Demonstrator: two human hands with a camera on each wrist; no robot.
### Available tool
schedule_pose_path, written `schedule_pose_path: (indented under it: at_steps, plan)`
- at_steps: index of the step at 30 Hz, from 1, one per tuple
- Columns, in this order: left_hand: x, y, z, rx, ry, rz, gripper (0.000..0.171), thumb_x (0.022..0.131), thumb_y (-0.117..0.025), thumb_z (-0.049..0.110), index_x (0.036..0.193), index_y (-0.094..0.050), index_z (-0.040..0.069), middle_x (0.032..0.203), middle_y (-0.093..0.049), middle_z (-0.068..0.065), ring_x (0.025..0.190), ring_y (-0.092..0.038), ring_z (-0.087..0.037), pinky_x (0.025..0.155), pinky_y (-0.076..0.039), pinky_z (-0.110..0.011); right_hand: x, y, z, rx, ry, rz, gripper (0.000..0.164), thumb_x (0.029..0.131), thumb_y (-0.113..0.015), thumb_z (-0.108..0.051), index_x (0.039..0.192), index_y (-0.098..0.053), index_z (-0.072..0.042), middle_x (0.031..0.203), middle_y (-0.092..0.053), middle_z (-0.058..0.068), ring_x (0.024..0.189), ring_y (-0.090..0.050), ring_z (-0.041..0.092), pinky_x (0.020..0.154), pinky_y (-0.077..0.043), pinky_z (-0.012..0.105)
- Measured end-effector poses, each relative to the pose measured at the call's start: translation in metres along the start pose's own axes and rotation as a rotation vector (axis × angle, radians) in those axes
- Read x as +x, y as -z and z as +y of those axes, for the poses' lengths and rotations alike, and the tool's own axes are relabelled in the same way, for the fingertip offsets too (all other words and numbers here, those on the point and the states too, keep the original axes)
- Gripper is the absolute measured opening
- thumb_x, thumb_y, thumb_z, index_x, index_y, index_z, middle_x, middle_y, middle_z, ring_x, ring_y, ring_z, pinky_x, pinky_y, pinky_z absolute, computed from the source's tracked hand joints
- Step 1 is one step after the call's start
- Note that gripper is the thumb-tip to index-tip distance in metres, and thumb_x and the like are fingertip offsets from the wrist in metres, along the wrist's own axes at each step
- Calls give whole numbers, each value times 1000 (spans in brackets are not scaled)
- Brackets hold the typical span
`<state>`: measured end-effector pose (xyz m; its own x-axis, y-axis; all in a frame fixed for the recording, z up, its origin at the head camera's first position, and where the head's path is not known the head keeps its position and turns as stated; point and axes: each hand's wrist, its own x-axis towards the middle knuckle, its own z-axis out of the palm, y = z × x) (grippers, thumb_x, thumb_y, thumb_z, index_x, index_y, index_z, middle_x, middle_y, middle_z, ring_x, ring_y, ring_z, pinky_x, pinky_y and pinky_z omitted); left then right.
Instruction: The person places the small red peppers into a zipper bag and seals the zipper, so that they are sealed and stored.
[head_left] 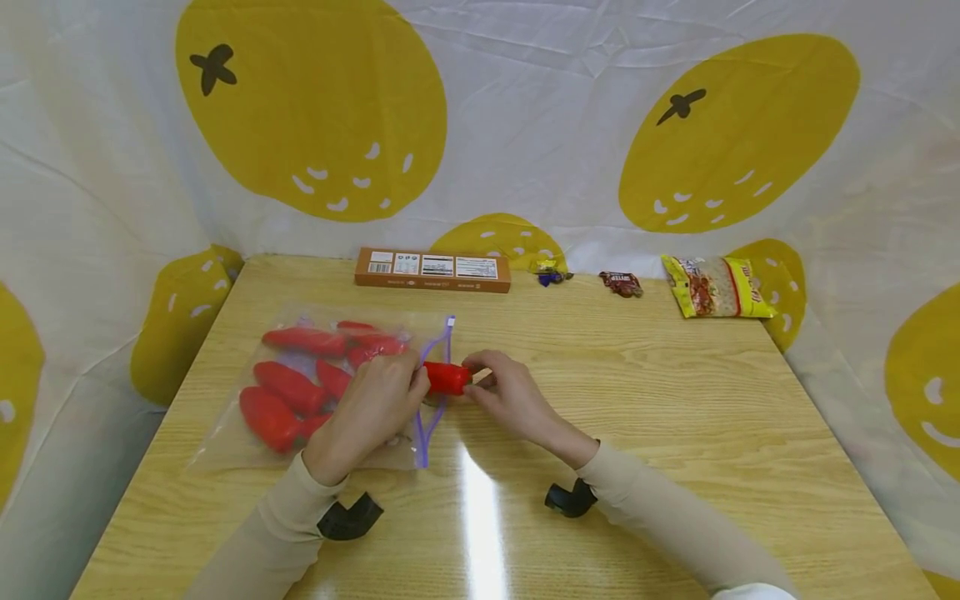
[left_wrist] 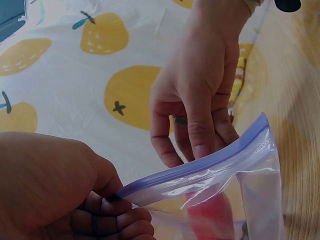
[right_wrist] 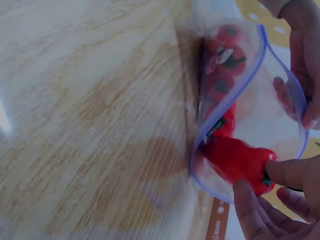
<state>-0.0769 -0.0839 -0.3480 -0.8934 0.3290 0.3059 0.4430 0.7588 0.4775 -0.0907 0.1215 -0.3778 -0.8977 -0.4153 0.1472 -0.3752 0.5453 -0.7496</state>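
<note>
A clear zip bag point(head_left: 228, 433) with a purple zip strip lies on the left of the table, several red peppers point(head_left: 288, 386) inside it. My left hand point(head_left: 378, 400) pinches the bag's zip edge point(left_wrist: 165, 176), and the mouth gapes in the right wrist view. At that mouth my right hand point(head_left: 517, 402) holds one red pepper point(right_wrist: 242, 162) by its green-stemmed end, between thumb and fingers. The pepper's other end is inside the bag. In the left wrist view the plastic partly veils this pepper point(left_wrist: 212, 217).
Along the table's back edge lie a brown box point(head_left: 432, 271), a small blue-and-yellow wrapped piece point(head_left: 551, 273), a dark red wrapped piece point(head_left: 621, 284) and a yellow food packet point(head_left: 716, 287). A fruit-print cloth point(head_left: 525, 125) hangs behind.
</note>
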Motion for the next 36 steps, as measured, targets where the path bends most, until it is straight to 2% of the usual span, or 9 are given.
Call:
schedule_pose_path:
  at_steps: [3, 7, 11, 16, 20, 24, 27, 30, 36]
  plan:
    - [0, 0, 0, 9, 1, 1, 14, 83, -53, 8, 70, -47, 9, 53, -38, 3, 42, -36, -9, 38, -30, -22, 2, 0, 2, -38, -34, 61, 24, 79, -71, -12, 98, -57, -5, 88, -63, 4, 67, -62, 12, 57, -49, 18]
    - [0, 0, 1, -7, 35, -20, 14, 83, -53, 9, 70, -47, 10, 53, -39, 2, 41, -37, -10, 37, -30, -22, 3, 2, 6, -100, -61, 120, 24, 75, -75, -19, 88, -58, -7, 69, -57, -3, 59, -52, 9, 51, -43, 20]
    - [0, 0, 1, -32, 63, -37, 15, 83, -52, 8, 68, -47, 10, 53, -40, 2, 39, -36, -9, 36, -30, -22, 3, 4, 9, -40, -97, 132, 25, 74, -76, -20, 83, -56, -8, 68, -55, -3, 58, -50, 10, 50, -42, 22]
    - [1, 1, 1, -16, 32, -22, 13, 82, -53, 7, 71, -48, 10, 53, -38, 2, 41, -36, -9, 37, -29, -23, 5, 8, 10, 180, -182, 95, 17, 79, -71, -20, 83, -59, -8, 73, -62, 7, 60, -61, 19, 55, -52, 34]
    - [0, 0, 0, -4, 15, -5, 11, 82, -53, 7, 73, -48, 9, 53, -38, 2, 42, -36, -9, 38, -29, -23, 6, 10, 6, 430, -235, 41, 19, 86, -63, -14, 96, -63, 3, 89, -65, 22, 76, -66, 30, 71, -53, 46]
    - [1, -1, 0, -2, 12, 4, 13, 82, -53, 7, 71, -47, 10, 52, -37, 3, 42, -35, -9, 38, -29, -23, 6, 11, 2, 638, -258, -4, 26, 90, -55, -10, 106, -61, 10, 101, -63, 27, 87, -66, 32, 79, -51, 42]
    - [1, 0, 0, -7, 15, 5, 15, 82, -53, 7, 69, -46, 10, 52, -37, 3, 42, -34, -9, 38, -29, -23, 7, 10, 2, 707, -234, -25, 29, 93, -50, -11, 109, -60, 12, 107, -61, 27, 92, -64, 32, 82, -50, 40]
    - [1, 0, 0, -11, 14, 2, 15, 82, -53, 7, 69, -47, 10, 53, -37, 3, 43, -34, -9, 38, -29, -23, 7, 11, -1, 659, -205, -32, 30, 95, -48, -12, 109, -60, 13, 105, -63, 25, 92, -63, 35, 82, -51, 40]
    - [1, 0, 0, -18, 18, -11, 21, 84, -52, 9, 65, -45, 11, 52, -37, 3, 41, -36, -8, 37, -30, -22, 8, 14, -20, 397, -219, 9, 21, 90, -55, -6, 103, -64, 8, 89, -67, 19, 85, -61, 42, 74, -52, 45]
